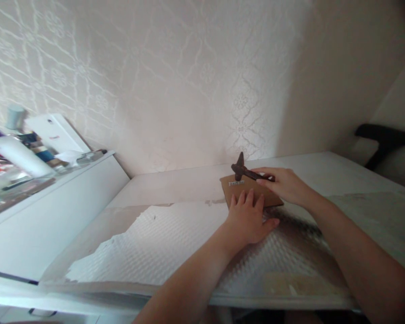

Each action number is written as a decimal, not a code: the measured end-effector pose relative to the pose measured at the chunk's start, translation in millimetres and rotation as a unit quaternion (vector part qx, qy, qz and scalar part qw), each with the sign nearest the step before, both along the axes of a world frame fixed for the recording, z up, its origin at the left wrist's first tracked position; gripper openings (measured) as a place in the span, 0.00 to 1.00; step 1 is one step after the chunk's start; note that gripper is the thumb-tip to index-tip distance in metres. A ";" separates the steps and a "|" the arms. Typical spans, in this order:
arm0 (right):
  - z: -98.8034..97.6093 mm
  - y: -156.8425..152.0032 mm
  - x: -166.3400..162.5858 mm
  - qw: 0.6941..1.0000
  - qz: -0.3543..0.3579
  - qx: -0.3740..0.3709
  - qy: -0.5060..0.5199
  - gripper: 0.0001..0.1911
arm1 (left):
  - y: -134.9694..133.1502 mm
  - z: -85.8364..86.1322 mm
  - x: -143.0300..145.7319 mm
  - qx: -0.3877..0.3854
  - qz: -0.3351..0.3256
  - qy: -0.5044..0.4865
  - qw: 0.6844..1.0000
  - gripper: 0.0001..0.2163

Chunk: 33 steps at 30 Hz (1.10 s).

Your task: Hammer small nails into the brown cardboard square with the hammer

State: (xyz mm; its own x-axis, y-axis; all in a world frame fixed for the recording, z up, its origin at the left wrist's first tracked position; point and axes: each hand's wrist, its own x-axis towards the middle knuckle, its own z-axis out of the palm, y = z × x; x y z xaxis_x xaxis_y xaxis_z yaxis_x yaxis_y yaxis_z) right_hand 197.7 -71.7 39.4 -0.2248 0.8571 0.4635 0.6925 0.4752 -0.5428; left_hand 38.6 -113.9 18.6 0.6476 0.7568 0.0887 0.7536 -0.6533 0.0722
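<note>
Both forearms reach in from six o'clock across a white textured mat (162,243) on the table (323,166). At the mat's twelve o'clock edge lies a brown cardboard piece (234,191); the left hand (249,218) presses flat on it, fingers spread and released. Just beside, at one o'clock, the right hand (285,184) grips a dark hammer-like tool (244,171), its head over the cardboard. At nine o'clock, a clear tray (23,180) holds bottles and tubes.

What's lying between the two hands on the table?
In the head view, a brown card lies between left hand and right hand, which holds a dark tool.
</note>
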 end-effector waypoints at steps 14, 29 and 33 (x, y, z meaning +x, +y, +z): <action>2.1 -2.1 -0.6 1.000 -0.024 -0.002 0.005 0.18 | 0.1 -2.9 -0.6 0.013 -0.007 -0.010 1.000 0.32; -2.2 1.9 1.5 1.000 0.000 -0.003 -0.003 0.17 | -0.5 1.6 0.1 -0.005 -0.004 -0.008 1.000 0.32; -1.2 1.6 1.0 1.000 -0.008 -0.005 0.000 0.17 | -0.1 -0.9 0.0 0.000 -0.004 -0.009 1.000 0.32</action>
